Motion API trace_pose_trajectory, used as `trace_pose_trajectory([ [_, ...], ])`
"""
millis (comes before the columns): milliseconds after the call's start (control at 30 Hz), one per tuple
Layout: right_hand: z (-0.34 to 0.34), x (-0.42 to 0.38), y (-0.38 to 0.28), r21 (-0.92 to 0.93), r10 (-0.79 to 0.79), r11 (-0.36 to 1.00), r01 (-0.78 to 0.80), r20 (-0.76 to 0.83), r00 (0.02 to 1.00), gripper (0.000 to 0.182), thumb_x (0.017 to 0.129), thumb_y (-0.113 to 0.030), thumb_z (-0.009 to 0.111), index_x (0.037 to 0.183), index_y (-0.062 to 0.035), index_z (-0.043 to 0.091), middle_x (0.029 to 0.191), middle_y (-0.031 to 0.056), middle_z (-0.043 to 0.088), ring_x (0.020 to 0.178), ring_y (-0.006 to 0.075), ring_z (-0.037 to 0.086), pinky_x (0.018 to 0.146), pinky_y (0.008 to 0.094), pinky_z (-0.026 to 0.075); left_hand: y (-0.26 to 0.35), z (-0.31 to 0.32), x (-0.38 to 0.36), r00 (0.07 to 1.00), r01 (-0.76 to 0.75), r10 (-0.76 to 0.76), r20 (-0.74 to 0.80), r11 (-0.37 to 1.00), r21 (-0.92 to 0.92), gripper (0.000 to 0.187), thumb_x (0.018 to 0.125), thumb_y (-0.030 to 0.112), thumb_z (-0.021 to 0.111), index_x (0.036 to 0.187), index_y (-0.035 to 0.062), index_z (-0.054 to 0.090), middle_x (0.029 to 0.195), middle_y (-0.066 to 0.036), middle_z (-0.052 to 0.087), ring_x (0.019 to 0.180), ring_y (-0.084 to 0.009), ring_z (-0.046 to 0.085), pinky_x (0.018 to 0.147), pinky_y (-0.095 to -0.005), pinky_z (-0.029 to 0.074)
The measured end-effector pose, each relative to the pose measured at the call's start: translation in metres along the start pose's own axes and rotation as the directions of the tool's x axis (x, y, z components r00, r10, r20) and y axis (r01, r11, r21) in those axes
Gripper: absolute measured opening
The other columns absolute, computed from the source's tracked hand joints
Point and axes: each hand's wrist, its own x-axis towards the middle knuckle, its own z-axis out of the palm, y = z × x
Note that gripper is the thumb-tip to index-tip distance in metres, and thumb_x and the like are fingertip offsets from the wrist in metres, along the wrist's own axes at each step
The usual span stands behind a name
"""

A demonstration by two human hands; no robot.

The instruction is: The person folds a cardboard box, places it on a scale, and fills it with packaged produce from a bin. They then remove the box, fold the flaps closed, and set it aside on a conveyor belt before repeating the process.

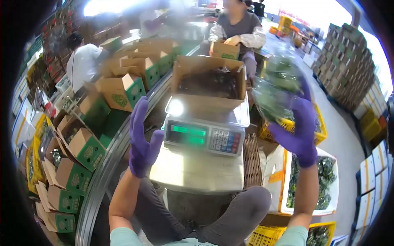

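Observation:
My left hand (143, 141), in a purple glove, is raised at the left side of the digital scale (203, 137), its fingers stretched out and nothing in them. My right hand (299, 133), gloved the same way, grips a clear plastic bag of green leafy produce (275, 88), smeared by motion, to the right of the scale. On the scale's platform stands an open cardboard box (209, 104) with dark, shiny contents that I cannot make out. The scale's green display is lit, but its digits are too blurred to read.
Open green-and-brown cartons (121, 92) line the conveyor (100, 176) at left. Below my right hand are a white foam box (334, 188) of bagged greens and a yellow crate (322, 129). A co-worker (240, 24) handles a carton (225, 50) ahead; another person (82, 63) is at left.

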Motion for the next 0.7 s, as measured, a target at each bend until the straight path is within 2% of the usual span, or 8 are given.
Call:
trace_pose_trajectory([
  [67, 0.053, 0.063, 0.014, -0.205, -0.206, 0.946, 0.253, 0.225, 0.952, 0.039, 0.067, -0.003, 0.068, 0.104, -0.0097, 0.066, 0.137, 0.0172, 0.049, 0.125, 0.0354, 0.050, 0.099, 0.0468, 0.044, -0.005, -0.010, -0.001, 0.999, 0.003, -0.004, -0.039, 0.999, -0.049, 0.068, 0.093, 0.037, 0.056, 0.142, -0.0052, 0.034, 0.143, -0.025, 0.040, 0.134, -0.0369, 0.038, 0.111, -0.0449, 0.029],
  [100, 0.070, 0.071, 0.032, -0.202, -0.206, 0.945, 0.256, 0.237, 0.949, 0.039, 0.067, -0.003, 0.068, 0.104, -0.0097, 0.066, 0.137, 0.0172, 0.049, 0.125, 0.0354, 0.050, 0.099, 0.0468, 0.044, -0.005, -0.016, -0.001, 0.999, 0.017, -0.019, -0.046, 0.999, -0.044, 0.069, 0.093, 0.037, 0.056, 0.142, -0.0052, 0.033, 0.143, -0.024, 0.040, 0.133, -0.0366, 0.038, 0.111, -0.0446, 0.029],
  [167, 0.100, 0.077, 0.058, -0.449, -0.124, 0.777, 0.442, 0.579, 0.806, 0.031, 0.068, -0.001, 0.062, 0.098, -0.0086, 0.066, 0.131, 0.0152, 0.054, 0.120, 0.0352, 0.053, 0.098, 0.0426, 0.045, -0.003, -0.025, -0.002, 0.998, 0.058, -0.059, -0.036, 0.997, -0.043, 0.072, 0.092, 0.039, 0.057, 0.143, -0.0055, 0.033, 0.143, -0.024, 0.040, 0.133, -0.0361, 0.039, 0.110, -0.0441, 0.030],
  [200, 0.102, 0.079, 0.062, -0.444, -0.119, 0.780, 0.441, 0.587, 0.801, 0.031, 0.068, -0.001, 0.062, 0.098, -0.0086, 0.066, 0.131, 0.0152, 0.054, 0.120, 0.0352, 0.053, 0.098, 0.0426, 0.045, -0.004, -0.028, -0.003, 0.997, 0.069, -0.071, -0.034, 0.996, -0.048, 0.072, 0.092, 0.039, 0.057, 0.143, -0.0055, 0.033, 0.143, -0.024, 0.040, 0.133, -0.0361, 0.039, 0.110, -0.0441, 0.030],
  [267, 0.094, 0.078, 0.066, -0.322, -0.075, 0.910, 0.261, 0.491, 0.868, 0.036, 0.068, 0.006, 0.057, 0.101, -0.0078, 0.064, 0.128, 0.0146, 0.057, 0.121, 0.0367, 0.052, 0.099, 0.0427, 0.044, -0.007, -0.031, -0.006, 0.998, 0.058, -0.059, -0.013, 0.993, -0.099, 0.073, 0.091, 0.039, 0.058, 0.143, -0.0057, 0.032, 0.144, -0.024, 0.039, 0.133, -0.0359, 0.039, 0.110, -0.0439, 0.030],
  [400, 0.071, 0.061, 0.067, -0.347, 0.038, 0.929, 0.126, 0.430, 0.902, 0.036, 0.075, 0.006, 0.060, 0.108, -0.0059, 0.063, 0.128, 0.0168, 0.057, 0.120, 0.0358, 0.053, 0.102, 0.0401, 0.042, -0.009, -0.034, -0.008, 0.998, 0.062, -0.061, 0.009, 0.984, -0.165, 0.071, 0.092, 0.035, 0.057, 0.143, -0.0066, 0.031, 0.143, -0.024, 0.040, 0.132, -0.0342, 0.040, 0.110, -0.0426, 0.031],
  [467, 0.064, 0.055, 0.064, -0.376, 0.020, 0.918, 0.127, 0.364, 0.931, 0.033, 0.075, 0.000, 0.064, 0.108, -0.0052, 0.064, 0.126, 0.0196, 0.057, 0.114, 0.0388, 0.055, 0.098, 0.0422, 0.045, -0.003, -0.035, -0.006, 0.994, 0.106, -0.107, 0.008, 0.974, -0.201, 0.069, 0.092, 0.031, 0.056, 0.143, -0.0072, 0.031, 0.143, -0.024, 0.040, 0.133, -0.0338, 0.039, 0.110, -0.0425, 0.030],
  [700, 0.049, 0.043, 0.064, -0.359, 0.020, 0.929, 0.089, 0.290, 0.957, 0.034, 0.078, -0.003, 0.068, 0.112, -0.0057, 0.062, 0.129, 0.0196, 0.055, 0.117, 0.0377, 0.054, 0.099, 0.0417, 0.045, -0.002, -0.031, -0.006, 0.993, 0.115, -0.121, -0.013, 0.966, -0.231, 0.067, 0.091, 0.026, 0.057, 0.143, -0.0074, 0.031, 0.143, -0.024, 0.039, 0.134, -0.0337, 0.038, 0.111, -0.0422, 0.028],
])
